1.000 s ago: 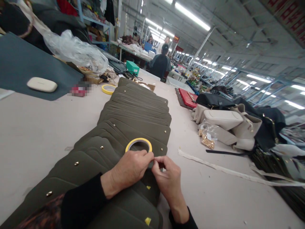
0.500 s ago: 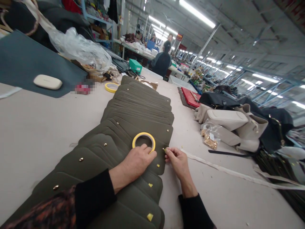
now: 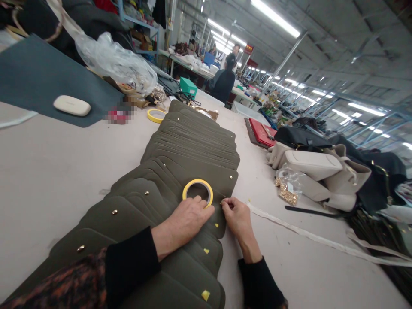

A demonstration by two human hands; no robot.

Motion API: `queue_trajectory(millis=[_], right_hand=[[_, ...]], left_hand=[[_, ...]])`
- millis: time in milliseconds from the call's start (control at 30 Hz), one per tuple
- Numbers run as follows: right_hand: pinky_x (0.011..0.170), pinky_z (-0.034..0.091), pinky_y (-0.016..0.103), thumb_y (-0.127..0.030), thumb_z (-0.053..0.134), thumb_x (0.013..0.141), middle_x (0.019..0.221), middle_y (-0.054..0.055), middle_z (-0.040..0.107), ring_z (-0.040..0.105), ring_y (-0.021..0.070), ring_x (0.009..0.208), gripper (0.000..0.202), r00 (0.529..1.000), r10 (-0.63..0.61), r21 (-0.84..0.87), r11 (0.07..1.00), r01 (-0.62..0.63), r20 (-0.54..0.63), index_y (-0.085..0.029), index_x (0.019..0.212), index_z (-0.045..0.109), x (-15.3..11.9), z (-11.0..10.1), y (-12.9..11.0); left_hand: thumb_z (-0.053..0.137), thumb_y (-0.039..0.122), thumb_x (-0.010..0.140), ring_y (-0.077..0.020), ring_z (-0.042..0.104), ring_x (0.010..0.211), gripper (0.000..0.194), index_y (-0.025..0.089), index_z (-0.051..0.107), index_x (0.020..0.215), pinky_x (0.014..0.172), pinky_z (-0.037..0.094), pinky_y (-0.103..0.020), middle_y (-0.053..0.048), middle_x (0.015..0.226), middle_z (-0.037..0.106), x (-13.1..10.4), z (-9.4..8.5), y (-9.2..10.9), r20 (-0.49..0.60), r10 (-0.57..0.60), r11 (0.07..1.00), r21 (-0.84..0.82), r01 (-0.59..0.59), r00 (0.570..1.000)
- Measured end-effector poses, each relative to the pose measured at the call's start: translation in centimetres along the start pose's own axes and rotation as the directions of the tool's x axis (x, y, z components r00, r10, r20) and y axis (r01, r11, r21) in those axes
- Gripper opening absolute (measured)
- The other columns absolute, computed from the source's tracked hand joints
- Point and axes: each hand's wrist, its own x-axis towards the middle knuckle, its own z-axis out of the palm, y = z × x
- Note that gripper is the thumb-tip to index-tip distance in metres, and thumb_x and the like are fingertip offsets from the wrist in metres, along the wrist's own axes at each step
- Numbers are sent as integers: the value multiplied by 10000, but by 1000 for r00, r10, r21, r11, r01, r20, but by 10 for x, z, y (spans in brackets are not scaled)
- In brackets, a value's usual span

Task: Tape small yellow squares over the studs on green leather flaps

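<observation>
Overlapping olive-green panels (image 3: pixel 193 165) run up the table in a long fanned row, several of them with small gold studs (image 3: pixel 115 212). My left hand (image 3: pixel 185 221) is closed on the lower rim of a yellow tape roll (image 3: pixel 197 182), which rests on the panels. At the panels' right edge, the fingertips of my right hand (image 3: pixel 236 216) are pinched together where a stud sat visible before. A tiny yellow tape piece shows at those fingertips, mostly hidden. Nearer to me, torn bits of yellow tape (image 3: pixel 206 295) stick to the panels' right ends.
Another tape roll (image 3: pixel 156 115) lies at the far end, near a green box (image 3: pixel 188 87). On the right are beige bags (image 3: pixel 313 162), a bag of gold hardware (image 3: pixel 288 189) and a pale strip (image 3: pixel 289 227). A white case (image 3: pixel 72 105) sits left. A person (image 3: pixel 223 79) is farther off.
The right fingertips have closed in over the stud at the panel edge, hiding it and most of the tape bit. My left hand keeps its hold on the roll. The view has shifted slightly.
</observation>
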Motion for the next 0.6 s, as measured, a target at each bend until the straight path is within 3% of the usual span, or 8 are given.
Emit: queue_trajectory(millis=[133,267,367,467,533,600], right_hand=[[612,462,289,-310,527,797,656,27,690,651,196,615,180,998,-26,-2,1000,26,-65,-181,868,631,-3,0,3],[556,468,275,-370,563,839,601,-7,647,616,177,546,247,990,1,96,995,12,-142,-167,980,576,-9,-5,13],[636,496,280,-313,510,893,762,44,679,632,171,659,171,961,-202,22,978,210,-192,-176,920,607,-16,-6,20],[731,496,294,-197,455,911,827,70,672,630,182,756,184,878,-467,-197,875,442,-107,-171,901,637,-20,-3,20],[745,495,303,-156,433,911,817,84,672,631,195,770,217,853,-521,-310,818,484,-43,-156,913,651,-19,1,17],[736,494,309,-146,437,904,808,97,678,636,207,761,229,873,-488,-371,813,448,-15,-141,918,665,-15,4,12]], left_hand=[[475,154,919,-230,548,808,85,179,552,895,656,474,-341,-60,874,608,-2,0,0,-11,2,1000,-8,-2,1000],[473,156,921,-231,550,818,86,178,552,894,664,476,-345,-63,891,611,-3,-2,1,-19,-6,1000,-22,6,1000],[476,158,920,-237,552,817,83,177,549,886,653,479,-350,-59,881,610,-2,-3,0,-10,-9,1000,-28,9,1000],[457,155,927,-235,548,818,100,179,546,887,654,481,-351,-56,881,603,-3,-2,0,-29,5,1000,-27,-5,1000],[450,149,927,-231,542,815,105,181,542,888,655,478,-348,-55,881,596,-3,-1,-1,-47,14,1000,-25,-16,999],[452,139,920,-229,536,809,104,183,538,882,650,469,-341,-55,870,589,-4,0,-2,-58,13,1000,-23,-14,998]])
